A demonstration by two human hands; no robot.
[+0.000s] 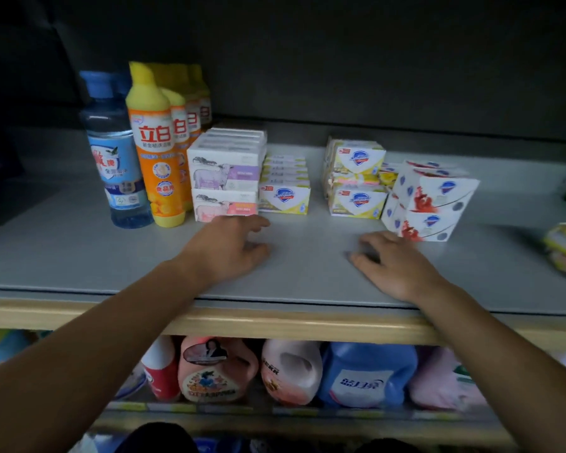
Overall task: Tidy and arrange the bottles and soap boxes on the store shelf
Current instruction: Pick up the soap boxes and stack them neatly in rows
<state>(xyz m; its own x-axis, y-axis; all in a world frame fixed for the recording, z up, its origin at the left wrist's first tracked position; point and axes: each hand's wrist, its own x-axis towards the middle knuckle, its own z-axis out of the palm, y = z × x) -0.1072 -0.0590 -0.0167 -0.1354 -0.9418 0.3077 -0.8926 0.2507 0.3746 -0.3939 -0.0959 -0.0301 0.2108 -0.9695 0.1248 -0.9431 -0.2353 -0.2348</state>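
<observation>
Soap boxes and bottles stood on the grey shelf, none of them held — both hands lay over its bare front part with fingers loosely spread and gripping nothing. The left hand hovered or rested just before the sheep-print soap boxes, its fingertips close to the lower pink box; whether they touched it could not be told. The right hand lay palm down near the front edge, just before the red-and-white soap boxes, which sat stacked and skewed toward the right end. Between the two hands' stacks stood a row of yellow-and-white soap boxes touching the sheep-print stack, and apart from it a taller yellow-and-white pile. Toward the left end stood the orange bottles in a row running back — yellow caps, upright — with a blue bottle just beside the front one. Below the shelf's front edge, pink and blue detergent jugs filled the lower shelf.
</observation>
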